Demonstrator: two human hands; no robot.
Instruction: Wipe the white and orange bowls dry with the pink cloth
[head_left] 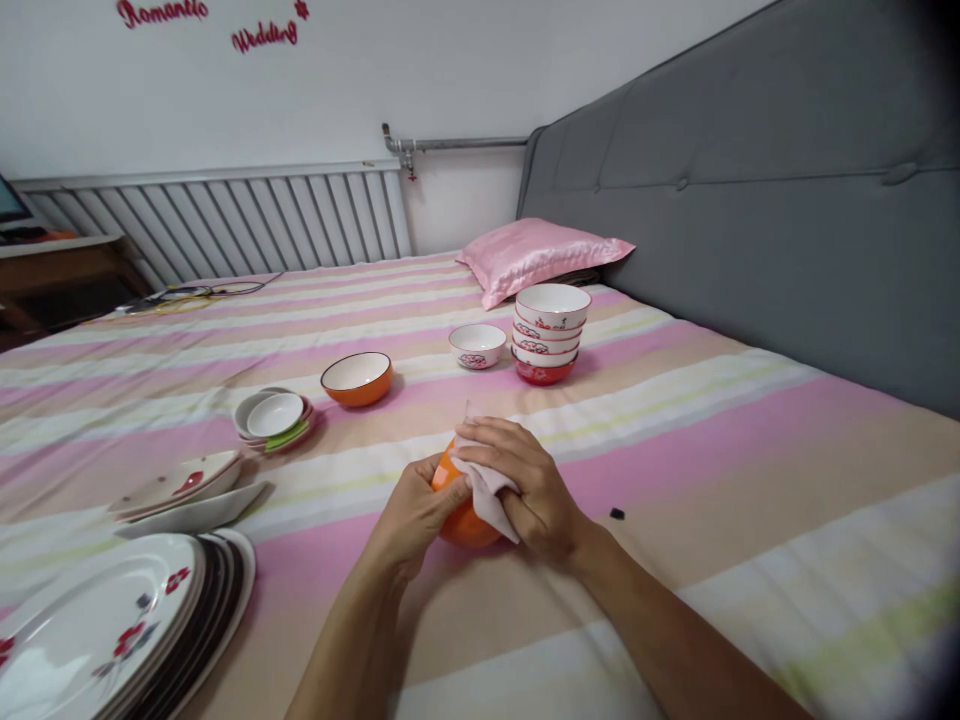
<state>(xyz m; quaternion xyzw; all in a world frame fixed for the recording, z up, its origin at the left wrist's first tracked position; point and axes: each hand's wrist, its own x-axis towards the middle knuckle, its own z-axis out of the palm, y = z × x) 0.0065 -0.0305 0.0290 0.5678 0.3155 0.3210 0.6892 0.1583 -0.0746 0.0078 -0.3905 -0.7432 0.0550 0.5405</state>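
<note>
An orange bowl is held tilted just above the striped bedsheet, its outer side towards me. My left hand grips the bowl's left side, with the thumb across its outside. Under my right hand a white cloth is pressed against the bowl; the fingers are bent over the cloth. Most of the bowl's far side and inside are hidden by my hands. Beyond them stand another orange bowl with a white inside, a small white bowl and a stack of bowls.
Large flowered plates are piled at the near left, with oval dishes and small nested dishes behind them. A small black object lies at right. The pink pillow rests by the grey headboard. Cables lie at the far left.
</note>
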